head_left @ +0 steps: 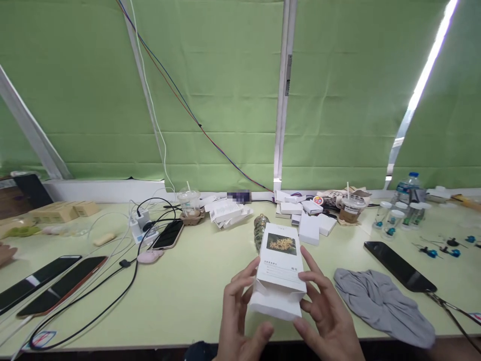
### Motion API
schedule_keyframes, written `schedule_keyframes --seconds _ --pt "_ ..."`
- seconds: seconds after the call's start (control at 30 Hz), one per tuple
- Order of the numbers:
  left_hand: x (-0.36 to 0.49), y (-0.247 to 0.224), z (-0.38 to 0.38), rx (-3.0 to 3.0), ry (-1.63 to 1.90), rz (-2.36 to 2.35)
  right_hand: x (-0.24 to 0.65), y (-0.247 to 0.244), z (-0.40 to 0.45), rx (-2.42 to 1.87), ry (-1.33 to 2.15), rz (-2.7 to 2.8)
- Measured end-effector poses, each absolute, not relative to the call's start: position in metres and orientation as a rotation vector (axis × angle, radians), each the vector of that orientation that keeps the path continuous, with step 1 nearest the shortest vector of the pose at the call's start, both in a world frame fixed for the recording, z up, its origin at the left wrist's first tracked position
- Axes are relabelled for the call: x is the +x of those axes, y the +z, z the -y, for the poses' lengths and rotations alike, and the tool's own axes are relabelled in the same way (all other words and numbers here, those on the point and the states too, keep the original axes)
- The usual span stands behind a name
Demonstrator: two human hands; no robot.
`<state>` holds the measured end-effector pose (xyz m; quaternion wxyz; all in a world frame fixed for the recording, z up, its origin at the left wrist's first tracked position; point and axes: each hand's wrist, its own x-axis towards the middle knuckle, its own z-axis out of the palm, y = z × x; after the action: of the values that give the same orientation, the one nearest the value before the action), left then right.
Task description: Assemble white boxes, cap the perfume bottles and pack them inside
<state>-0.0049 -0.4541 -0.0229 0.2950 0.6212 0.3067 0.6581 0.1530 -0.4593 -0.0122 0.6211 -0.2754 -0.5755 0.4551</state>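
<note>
A small white cardboard box (278,268), printed with a picture of a yellow cluster, is held between my two hands above the front of the table. The end facing me is open, with its white flap hanging down; I cannot make out the inside. My left hand (240,313) grips the box's left side with its fingers, the thumb off the flap. On the right side, the fingers of my right hand (326,311) press against the box, its thumb near the flap's corner. Just behind the box stands a patterned, ridged object (260,231), partly covered by it.
Stacked white boxes (308,229) and a pile of folded white cartons (227,210) lie at the back. To the right are a grey cloth (383,301), a phone (400,265) and clear vials (394,224). Cables (131,281) and phones spread left; another person's hand (5,254) shows there.
</note>
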Motion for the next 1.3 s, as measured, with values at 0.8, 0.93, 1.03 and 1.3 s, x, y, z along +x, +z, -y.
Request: schedule_keyframes --seconds 0.8,0.93,1.03,1.3 --pt "-0.017 0.001 0.455 1.228 1.348 -0.796 0.163 -0.011 0.455 -0.725 1.026 1.402" --pt "-0.026 -0.009 0.455 1.265 1.345 -0.862 0.154 -0.024 0.449 -0.689 1.069 1.399" --pt "-0.042 -0.033 0.457 1.3 1.364 -0.951 0.138 -0.043 0.444 -0.688 1.115 1.411" --pt "-0.088 -0.107 0.451 2.221 1.164 -1.663 0.114 -0.095 0.424 -0.675 1.022 1.788"
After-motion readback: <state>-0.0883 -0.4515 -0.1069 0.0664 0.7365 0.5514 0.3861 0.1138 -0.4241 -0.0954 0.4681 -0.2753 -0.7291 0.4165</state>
